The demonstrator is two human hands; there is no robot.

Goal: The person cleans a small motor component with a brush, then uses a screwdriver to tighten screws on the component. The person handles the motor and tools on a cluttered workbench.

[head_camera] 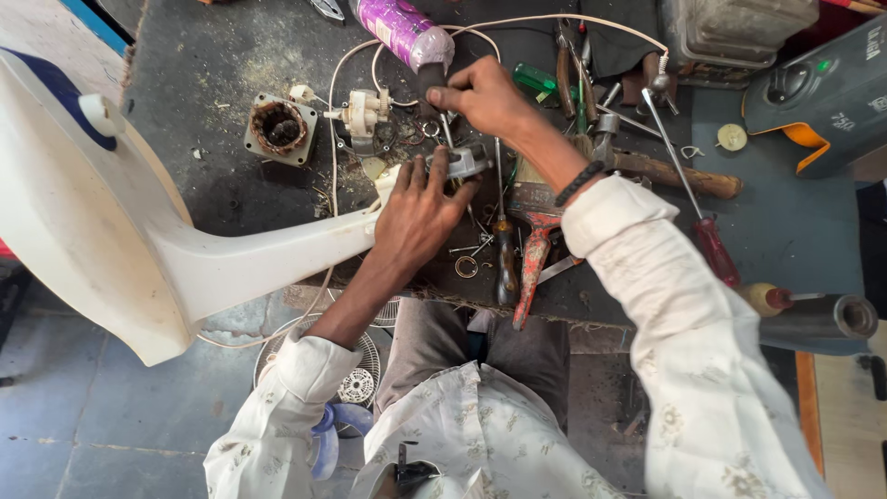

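A purple tube [404, 30] with a label lies at the top of my dark workbench [212, 65]. My left hand [418, 217] grips a small grey metal part [465, 163] mid-bench. My right hand [480, 95] pinches a thin screwdriver [447, 129] pointing straight down into it.

- Your left hand [420, 217] rests on the metal part [462, 163] at the bench's [231, 55] near middle.
- Your right hand [485, 97] sits just beyond it.
- The motor stator [278, 127] lies to their left.
- Screwdrivers [688, 189] lie to the right.
- The fan stand [111, 240] extends left.
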